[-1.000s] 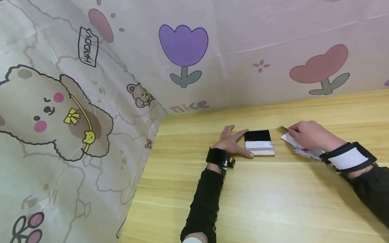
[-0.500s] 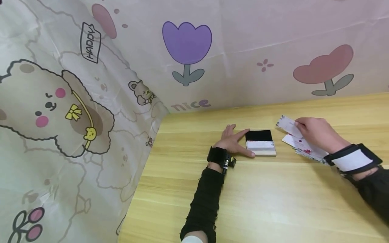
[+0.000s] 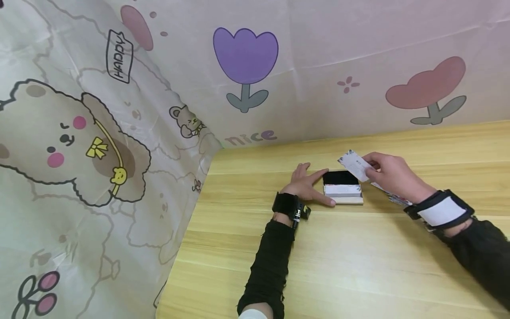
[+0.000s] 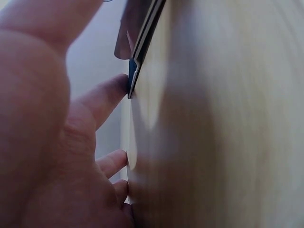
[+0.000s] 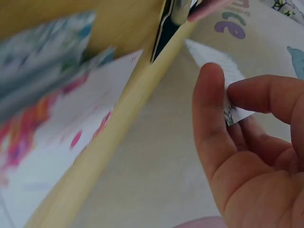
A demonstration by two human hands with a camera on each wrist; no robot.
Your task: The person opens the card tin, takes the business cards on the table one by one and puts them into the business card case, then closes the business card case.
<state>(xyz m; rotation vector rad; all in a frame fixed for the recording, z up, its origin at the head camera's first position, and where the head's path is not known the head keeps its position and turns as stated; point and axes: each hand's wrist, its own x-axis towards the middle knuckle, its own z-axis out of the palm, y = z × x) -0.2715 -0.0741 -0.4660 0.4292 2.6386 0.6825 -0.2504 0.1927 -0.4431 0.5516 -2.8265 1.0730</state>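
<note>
Left hand [image 3: 304, 186] lies flat with straight fingers, bracing the open card case [image 3: 342, 188] against sliding. Right hand [image 3: 388, 175] pinches a card [image 3: 356, 165] at the case's 1 o'clock, above it.

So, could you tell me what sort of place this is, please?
Probably a small home or staged desk corner, not a workshop: a light wooden tabletop, a cartoon bear-and-tulip cloth hung as backdrop on two sides, and an open card case with printed cards being handled.
</note>
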